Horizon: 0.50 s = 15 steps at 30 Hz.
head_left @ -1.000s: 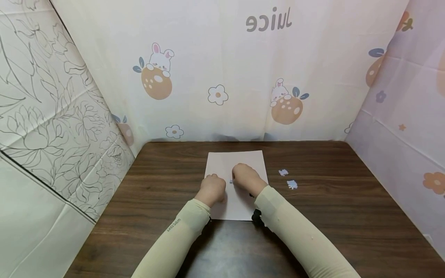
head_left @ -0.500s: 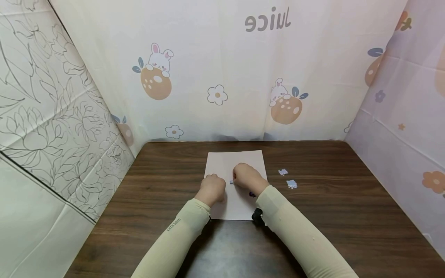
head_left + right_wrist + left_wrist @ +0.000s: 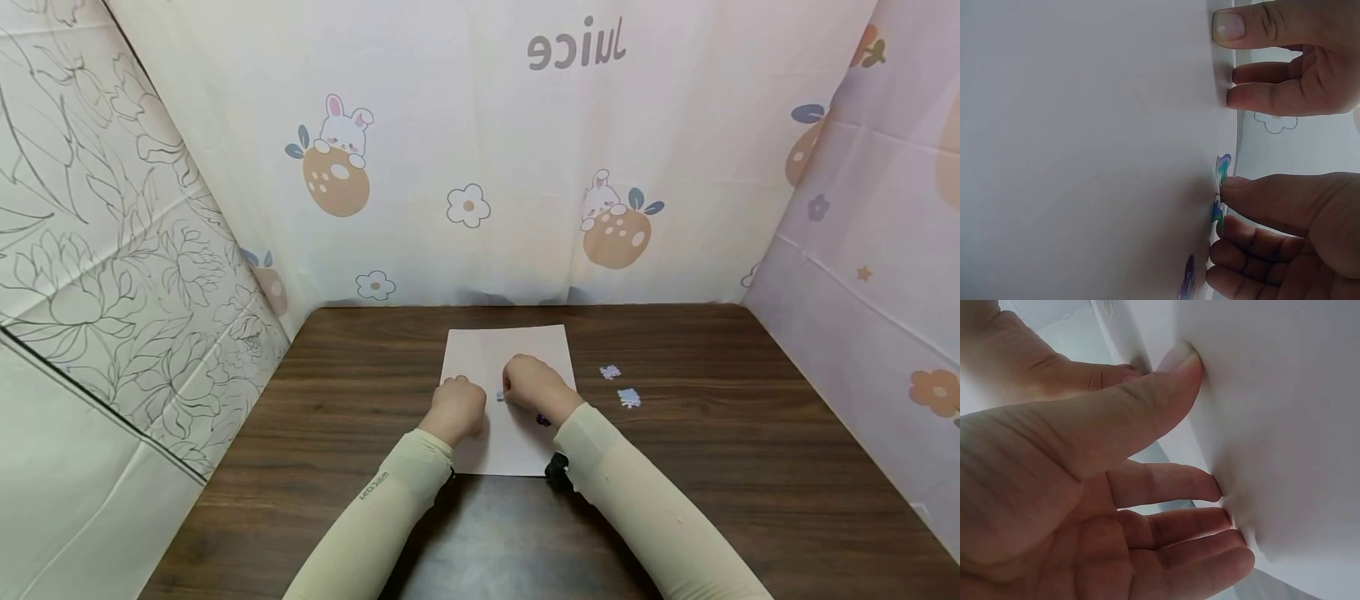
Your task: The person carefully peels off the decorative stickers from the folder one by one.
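A sheet of white paper (image 3: pixel 525 450) lies under both hands. My left hand (image 3: pixel 459 408) rests on its left part; in the left wrist view the thumb (image 3: pixel 1172 381) and fingertips touch the sheet and hold nothing. Over the middle, my right hand (image 3: pixel 536 387) has curled fingers. In the right wrist view its thumb and forefinger pinch a small, flat, shiny teal-and-purple piece (image 3: pixel 1222 167) against the paper; its far side is hidden. A second dark purple-blue piece (image 3: pixel 1189 281) lies nearby on the sheet, below the right wrist in the head view.
Two small pale-blue pieces with jagged outlines, a farther one (image 3: pixel 611 372) and a nearer one (image 3: pixel 629 398), lie on the brown wooden table (image 3: pixel 712 433) right of the paper. A patterned curtain (image 3: pixel 465 125) stands behind the table, with more cloth at both sides.
The right hand has shifted very slightly toward the body, and the small piece at its fingertips with it. The dark piece under the wrist shows more clearly. My left hand stays put.
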### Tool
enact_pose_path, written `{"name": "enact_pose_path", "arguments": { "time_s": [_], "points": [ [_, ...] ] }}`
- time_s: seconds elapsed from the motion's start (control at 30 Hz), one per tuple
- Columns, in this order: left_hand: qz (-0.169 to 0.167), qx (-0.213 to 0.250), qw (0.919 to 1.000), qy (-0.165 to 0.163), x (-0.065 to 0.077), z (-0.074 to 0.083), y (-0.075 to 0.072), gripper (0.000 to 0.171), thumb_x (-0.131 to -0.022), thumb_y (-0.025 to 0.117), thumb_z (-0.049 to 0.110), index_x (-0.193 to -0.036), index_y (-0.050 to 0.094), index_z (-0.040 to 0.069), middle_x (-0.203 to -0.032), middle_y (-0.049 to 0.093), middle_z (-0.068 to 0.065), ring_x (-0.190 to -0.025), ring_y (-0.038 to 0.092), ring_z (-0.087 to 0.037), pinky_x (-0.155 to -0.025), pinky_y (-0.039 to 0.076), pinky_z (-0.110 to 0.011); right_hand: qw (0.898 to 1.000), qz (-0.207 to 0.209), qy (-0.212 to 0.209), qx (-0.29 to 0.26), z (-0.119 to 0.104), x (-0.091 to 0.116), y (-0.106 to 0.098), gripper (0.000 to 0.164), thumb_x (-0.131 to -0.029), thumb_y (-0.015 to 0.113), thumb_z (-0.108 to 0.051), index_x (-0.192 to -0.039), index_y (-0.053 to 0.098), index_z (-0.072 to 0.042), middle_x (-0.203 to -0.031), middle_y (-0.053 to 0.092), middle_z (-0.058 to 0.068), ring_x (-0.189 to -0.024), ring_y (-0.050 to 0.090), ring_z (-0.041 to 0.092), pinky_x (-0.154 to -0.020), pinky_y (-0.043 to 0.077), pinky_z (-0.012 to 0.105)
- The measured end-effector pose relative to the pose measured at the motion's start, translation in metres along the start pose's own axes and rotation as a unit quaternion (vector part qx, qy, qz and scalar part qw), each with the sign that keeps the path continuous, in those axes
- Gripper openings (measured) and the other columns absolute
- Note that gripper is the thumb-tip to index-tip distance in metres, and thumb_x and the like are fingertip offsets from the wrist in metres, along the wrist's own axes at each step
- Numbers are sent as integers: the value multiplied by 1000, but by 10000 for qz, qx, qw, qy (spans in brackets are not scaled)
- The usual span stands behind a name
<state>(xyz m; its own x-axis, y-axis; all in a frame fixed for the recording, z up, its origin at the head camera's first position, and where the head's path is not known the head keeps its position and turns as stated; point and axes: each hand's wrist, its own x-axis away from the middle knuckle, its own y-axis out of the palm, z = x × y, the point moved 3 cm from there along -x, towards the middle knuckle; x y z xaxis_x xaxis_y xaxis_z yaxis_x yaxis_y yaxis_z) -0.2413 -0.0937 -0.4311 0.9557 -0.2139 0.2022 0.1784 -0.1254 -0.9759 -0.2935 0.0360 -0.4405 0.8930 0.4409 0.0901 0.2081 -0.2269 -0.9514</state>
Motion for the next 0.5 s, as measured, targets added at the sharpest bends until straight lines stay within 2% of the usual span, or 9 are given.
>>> {"name": "enact_pose_path", "arguments": {
  "time_s": [0.5],
  "points": [
    [-38,-36,10000,4,-1,0,2,42,-74,91,34,-105,78,8,-106,67,-13,-99,62,-30,-80,57,-43,9996,126,-229,110,1,3,2,25,-84,77,-9,-63,66,-17,-81,57,1,-72,54,16,-60,46,31]
  ]
}}
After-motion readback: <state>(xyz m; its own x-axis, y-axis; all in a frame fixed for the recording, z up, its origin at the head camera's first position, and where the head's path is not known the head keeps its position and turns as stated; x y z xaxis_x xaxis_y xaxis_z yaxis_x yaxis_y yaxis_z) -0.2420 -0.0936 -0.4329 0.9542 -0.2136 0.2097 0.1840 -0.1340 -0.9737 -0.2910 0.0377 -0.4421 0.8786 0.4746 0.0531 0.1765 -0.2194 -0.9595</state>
